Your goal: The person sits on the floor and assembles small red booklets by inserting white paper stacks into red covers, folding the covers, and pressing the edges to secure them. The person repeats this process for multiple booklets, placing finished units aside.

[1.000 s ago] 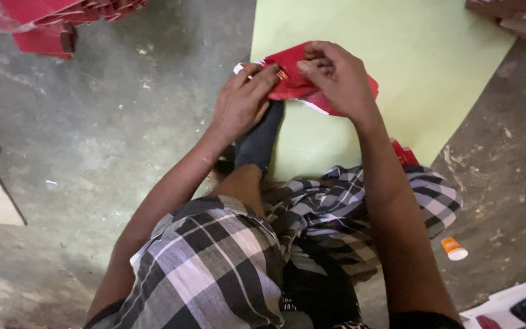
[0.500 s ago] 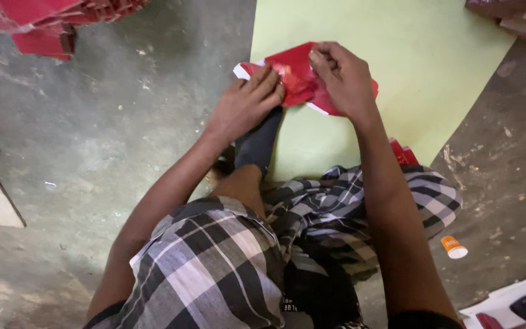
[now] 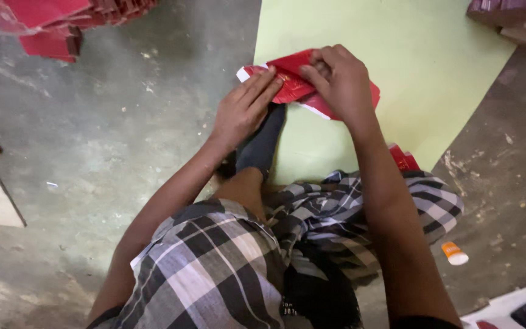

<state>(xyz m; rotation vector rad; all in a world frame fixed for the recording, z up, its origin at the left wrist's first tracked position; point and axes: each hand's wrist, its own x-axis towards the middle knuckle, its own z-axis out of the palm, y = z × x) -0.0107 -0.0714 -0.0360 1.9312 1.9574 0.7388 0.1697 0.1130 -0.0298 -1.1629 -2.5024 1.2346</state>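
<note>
Cardboard piece: red printed card [image 3: 293, 82] with white edges, partly folded, lying on the pale green sheet [image 3: 409, 73] that is spread over the grey concrete floor [image 3: 123, 140], just ahead of the person's dark-socked foot [image 3: 263, 143].
Left hand: left hand [image 3: 245, 113] lies flat with fingers stretched together, pressing the near left part of the card down.
Right hand: right hand [image 3: 342, 82] is curled over the card's right half, fingertips bent onto the top flap; whether it pinches an edge or only presses, I cannot tell.
Handling: looks light and thin, stiff enough to hold a crease yet easy to bend or dent; its glossy face is probably a little slippery against the smooth sheet.
Where to grip: best taken at the flap edges and along the fold lines, with one palm pinning the flat panel.
Nearby: stack of red card pieces [image 3: 74, 21] top left; small orange-capped tube [image 3: 455, 253] on the floor at right.
</note>
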